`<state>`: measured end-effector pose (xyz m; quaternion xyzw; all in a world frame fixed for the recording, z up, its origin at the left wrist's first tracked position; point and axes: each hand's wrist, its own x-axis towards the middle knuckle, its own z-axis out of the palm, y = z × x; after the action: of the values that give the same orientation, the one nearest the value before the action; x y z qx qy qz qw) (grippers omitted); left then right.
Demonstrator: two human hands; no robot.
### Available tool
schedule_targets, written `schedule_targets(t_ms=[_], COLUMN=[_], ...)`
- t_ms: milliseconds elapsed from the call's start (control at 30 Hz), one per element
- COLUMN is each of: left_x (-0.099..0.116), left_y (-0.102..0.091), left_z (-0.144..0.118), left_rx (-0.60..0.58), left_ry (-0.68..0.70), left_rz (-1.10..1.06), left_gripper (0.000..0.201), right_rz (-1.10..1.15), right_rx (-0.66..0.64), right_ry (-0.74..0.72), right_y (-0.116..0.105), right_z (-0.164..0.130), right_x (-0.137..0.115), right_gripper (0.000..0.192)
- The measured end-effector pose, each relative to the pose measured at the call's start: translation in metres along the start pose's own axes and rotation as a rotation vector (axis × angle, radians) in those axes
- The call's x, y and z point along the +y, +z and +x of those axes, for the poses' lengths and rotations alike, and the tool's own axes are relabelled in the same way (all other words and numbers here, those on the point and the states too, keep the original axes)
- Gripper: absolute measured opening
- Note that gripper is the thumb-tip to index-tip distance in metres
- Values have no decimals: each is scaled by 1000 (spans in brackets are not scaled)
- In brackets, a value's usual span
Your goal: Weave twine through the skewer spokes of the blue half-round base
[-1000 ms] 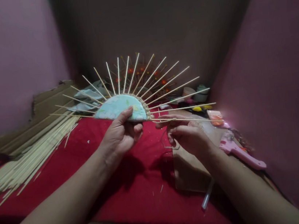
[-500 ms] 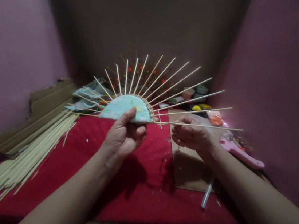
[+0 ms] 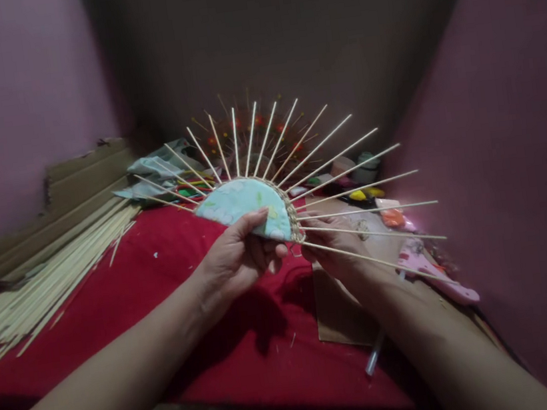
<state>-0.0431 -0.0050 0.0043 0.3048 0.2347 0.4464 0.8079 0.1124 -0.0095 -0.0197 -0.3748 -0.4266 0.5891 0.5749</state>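
Observation:
My left hand [image 3: 242, 253] grips a half-round piece [image 3: 237, 203] covered in pale blue floral fabric, thumb on its front and fingers curled beneath. Thin wooden sticks [image 3: 288, 129] fan outward from its curved edge like rays. Tan woven cord [image 3: 292, 212] runs between the sticks along the right part of that edge. My right hand [image 3: 334, 251] is behind the lowest sticks, at the cord's right end. Its fingers are bent together and partly hidden, and what they hold cannot be made out.
Loose sticks [image 3: 61, 280] lie bundled on the red cloth [image 3: 199, 369] at left, beside cardboard [image 3: 89, 179]. At right are a pink glue gun [image 3: 459, 291], a clear glue stick [image 3: 374, 356] and a brown board [image 3: 338, 311]. A bead-tipped decoration [image 3: 254, 133] stands behind.
The fan-shaped piece and my left hand have shifted slightly right and down. My right hand has moved inward from the sticks' outer part to behind them, close to the woven edge.

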Motion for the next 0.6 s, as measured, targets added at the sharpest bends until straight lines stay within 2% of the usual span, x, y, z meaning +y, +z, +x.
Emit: schedule_targets(t_ms=[167, 300, 367, 433, 600], left_x=[-4, -4, -4, -3, 0], left_y=[-1, -3, -3, -2, -1], left_z=[0, -1, -2, -3, 0], left_rx=[-54, -114, -145, -135, -17], left_ry=[42, -14, -32, -22, 6], left_rz=[-68, -77, -76, -90, -72], left_gripper=[14, 16, 17, 17, 13], right_rz=[-39, -49, -57, -70, -153], right_rx=[-14, 51, 44, 33, 61], right_ry=[-67, -61, -50, -53, -90], right_y=[6, 5, 5, 4, -9], right_z=[-4, -3, -3, -4, 1], right_x=[-5, -5, -4, -2, -2], right_gripper=[13, 16, 15, 13, 11])
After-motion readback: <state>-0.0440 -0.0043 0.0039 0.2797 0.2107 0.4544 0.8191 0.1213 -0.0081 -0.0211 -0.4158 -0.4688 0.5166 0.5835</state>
